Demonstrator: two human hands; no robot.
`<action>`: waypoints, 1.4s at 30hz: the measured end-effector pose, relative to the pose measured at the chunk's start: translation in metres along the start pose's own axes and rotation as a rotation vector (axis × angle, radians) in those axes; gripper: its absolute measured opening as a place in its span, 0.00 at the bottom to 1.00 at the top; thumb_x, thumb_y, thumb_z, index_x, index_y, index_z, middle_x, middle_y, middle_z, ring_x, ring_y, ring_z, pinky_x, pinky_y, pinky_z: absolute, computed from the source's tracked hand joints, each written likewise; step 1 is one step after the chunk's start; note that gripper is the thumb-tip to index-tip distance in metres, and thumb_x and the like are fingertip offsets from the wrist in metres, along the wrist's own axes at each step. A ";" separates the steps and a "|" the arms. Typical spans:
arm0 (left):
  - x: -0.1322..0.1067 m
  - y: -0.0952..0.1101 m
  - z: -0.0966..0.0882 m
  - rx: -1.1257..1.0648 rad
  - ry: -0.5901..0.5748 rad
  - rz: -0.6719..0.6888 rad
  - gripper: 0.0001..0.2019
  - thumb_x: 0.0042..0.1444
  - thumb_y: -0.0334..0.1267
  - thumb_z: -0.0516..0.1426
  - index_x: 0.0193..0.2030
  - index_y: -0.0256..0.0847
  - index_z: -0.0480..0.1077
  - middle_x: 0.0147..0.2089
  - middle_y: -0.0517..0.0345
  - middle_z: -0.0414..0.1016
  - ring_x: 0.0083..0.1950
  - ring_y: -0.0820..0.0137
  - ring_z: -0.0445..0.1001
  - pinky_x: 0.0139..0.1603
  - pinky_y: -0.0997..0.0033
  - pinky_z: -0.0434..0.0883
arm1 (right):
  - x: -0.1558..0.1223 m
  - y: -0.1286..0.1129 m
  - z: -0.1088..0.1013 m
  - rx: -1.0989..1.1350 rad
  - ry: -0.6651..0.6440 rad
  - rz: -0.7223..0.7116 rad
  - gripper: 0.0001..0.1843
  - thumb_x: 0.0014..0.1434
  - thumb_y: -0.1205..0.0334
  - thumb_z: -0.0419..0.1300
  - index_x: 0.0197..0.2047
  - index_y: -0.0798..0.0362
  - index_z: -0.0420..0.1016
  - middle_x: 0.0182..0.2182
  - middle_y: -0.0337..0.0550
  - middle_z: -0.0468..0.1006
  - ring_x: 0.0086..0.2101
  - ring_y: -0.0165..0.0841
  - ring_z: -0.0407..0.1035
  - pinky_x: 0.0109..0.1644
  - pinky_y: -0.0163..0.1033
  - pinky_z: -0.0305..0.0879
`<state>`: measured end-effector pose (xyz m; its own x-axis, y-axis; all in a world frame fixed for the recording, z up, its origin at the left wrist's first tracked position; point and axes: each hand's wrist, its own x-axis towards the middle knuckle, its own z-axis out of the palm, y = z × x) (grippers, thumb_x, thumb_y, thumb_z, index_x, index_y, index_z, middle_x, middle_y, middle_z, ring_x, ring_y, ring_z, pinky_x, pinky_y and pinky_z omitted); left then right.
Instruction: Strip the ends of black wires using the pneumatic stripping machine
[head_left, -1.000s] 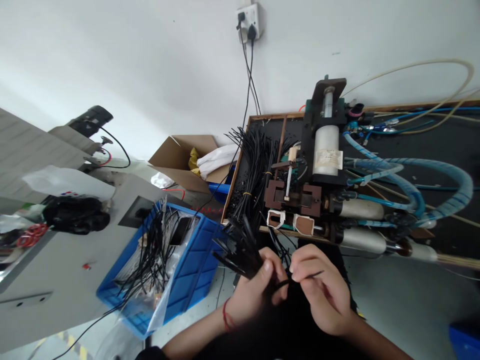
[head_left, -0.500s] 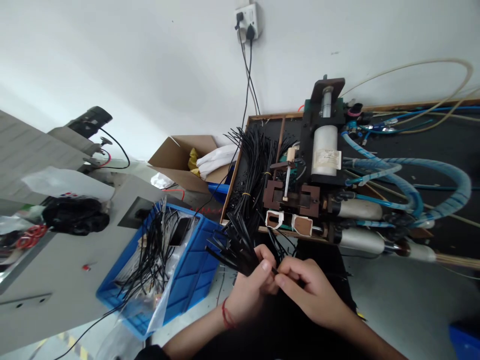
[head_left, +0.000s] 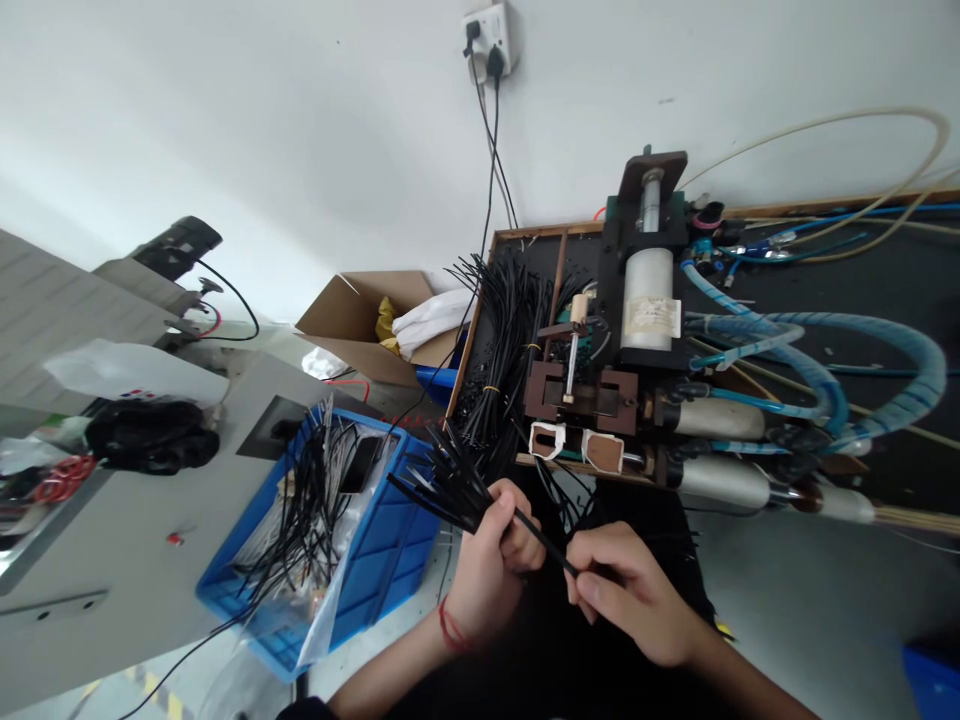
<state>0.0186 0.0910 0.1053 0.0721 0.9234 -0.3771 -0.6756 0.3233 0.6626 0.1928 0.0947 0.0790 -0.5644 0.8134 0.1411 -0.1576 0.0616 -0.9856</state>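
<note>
Black tubes (head_left: 444, 487) (thin, splayed), fisted in left hand (head_left: 491, 565), right hand (head_left: 634, 605) pinching one.

1 head-worn view looks forward and down, close over the hands (head_left: 562, 580).

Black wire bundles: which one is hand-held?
The fanned bundle of black wires gripped in the left hand, one strand pinched by the right hand. The others lie in the blue plastic crate and on the wooden tray.
</note>
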 end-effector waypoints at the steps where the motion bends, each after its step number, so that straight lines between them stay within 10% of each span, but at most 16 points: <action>1: 0.001 0.000 0.000 -0.003 -0.008 -0.003 0.25 0.63 0.50 0.68 0.29 0.43 0.57 0.19 0.75 0.45 0.19 0.80 0.39 0.20 0.77 0.46 | 0.000 0.001 0.000 0.040 0.003 0.019 0.25 0.74 0.45 0.56 0.30 0.52 0.74 0.17 0.36 0.70 0.19 0.29 0.64 0.26 0.35 0.56; 12: 0.001 0.000 -0.002 -0.064 -0.086 -0.030 0.21 0.66 0.49 0.65 0.32 0.43 0.61 0.19 0.75 0.47 0.19 0.79 0.38 0.21 0.75 0.45 | 0.011 0.019 0.008 0.551 0.240 0.172 0.21 0.67 0.48 0.65 0.28 0.54 0.75 0.15 0.33 0.65 0.18 0.27 0.53 0.25 0.37 0.46; 42: -0.004 -0.004 -0.008 -0.090 -0.204 -0.025 0.17 0.70 0.47 0.61 0.35 0.43 0.61 0.21 0.73 0.47 0.20 0.77 0.39 0.23 0.74 0.47 | 0.016 0.025 0.016 0.645 0.333 0.258 0.17 0.61 0.52 0.64 0.25 0.52 0.71 0.14 0.32 0.60 0.18 0.28 0.51 0.27 0.40 0.41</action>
<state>0.0153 0.0842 0.0987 0.2301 0.9411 -0.2478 -0.7338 0.3350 0.5910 0.1667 0.0998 0.0584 -0.3896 0.8938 -0.2222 -0.5530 -0.4199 -0.7196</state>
